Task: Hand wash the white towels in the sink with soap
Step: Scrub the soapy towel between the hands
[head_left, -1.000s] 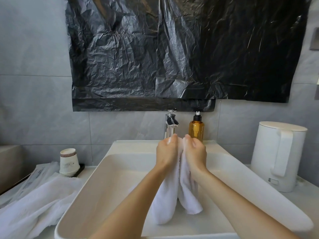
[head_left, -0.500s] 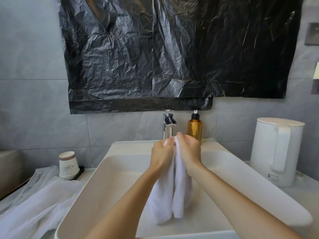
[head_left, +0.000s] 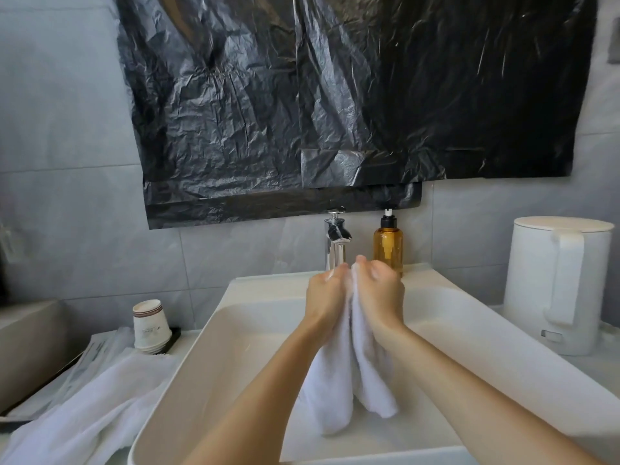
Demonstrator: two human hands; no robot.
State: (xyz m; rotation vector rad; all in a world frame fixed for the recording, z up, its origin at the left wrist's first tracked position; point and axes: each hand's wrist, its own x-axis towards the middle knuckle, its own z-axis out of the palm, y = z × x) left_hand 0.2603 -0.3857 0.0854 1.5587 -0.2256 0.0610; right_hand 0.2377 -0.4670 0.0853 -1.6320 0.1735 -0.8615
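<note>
Fingers curled, the left hand and right hand each gripped a bunched fold of soft white terry towel hanging limp into the smooth, rectangular white sink.

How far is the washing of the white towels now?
Done: one white towel is over the sink, and the fingers look a little foamy, so soap from the amber bottle seems applied. In hand: left hand and right hand grip the towel's top, pressed together for rubbing. Left: rinsing, and a second white towel lying left of the sink.
</note>
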